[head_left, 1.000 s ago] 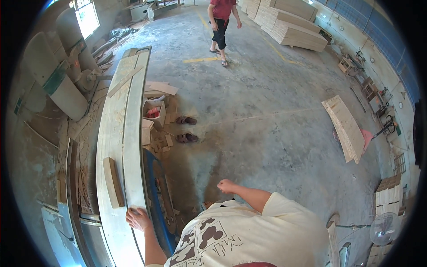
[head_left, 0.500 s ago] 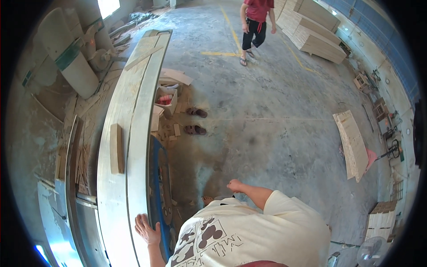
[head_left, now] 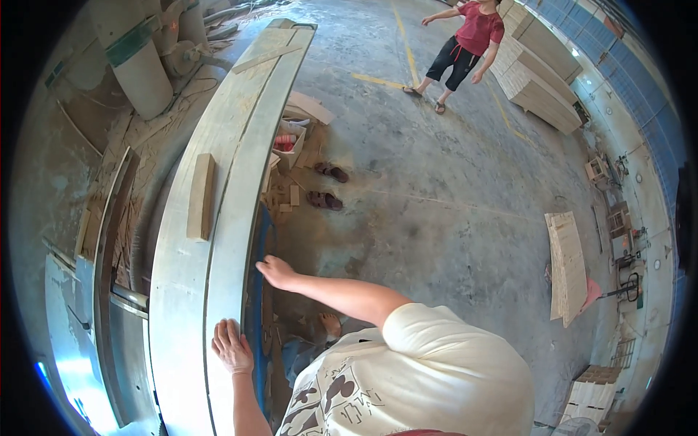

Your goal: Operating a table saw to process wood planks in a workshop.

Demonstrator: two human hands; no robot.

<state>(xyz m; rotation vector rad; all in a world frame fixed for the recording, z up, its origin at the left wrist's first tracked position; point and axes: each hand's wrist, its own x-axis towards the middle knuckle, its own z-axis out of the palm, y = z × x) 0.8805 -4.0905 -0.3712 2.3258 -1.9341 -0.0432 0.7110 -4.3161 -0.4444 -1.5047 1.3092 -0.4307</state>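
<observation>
My left hand (head_left: 233, 347) lies flat on the near right part of a long, pale machine table (head_left: 174, 291), its fingers stretched out and nothing under them that I can see. By the table's right edge is my right hand (head_left: 276, 273), fingers curled in, with no object showing in it. Whether it touches the edge I cannot tell. Farther up the tabletop rests a short wooden block (head_left: 201, 198), left of the long slot. A thin wooden strip (head_left: 266, 59) lies slantwise near the far end.
Below the table's right side are a box (head_left: 292, 145) with red items, wood offcuts and dark sandals (head_left: 324, 200). A person (head_left: 469, 54) in a red shirt stands on the floor beyond. Stacked boards (head_left: 538, 83) fill the far right; more boards (head_left: 566, 265) stand nearer.
My right hand has swung left and forward to the table's edge. My left hand stays on the tabletop. The view has shifted, and the person in red now has their arms spread.
</observation>
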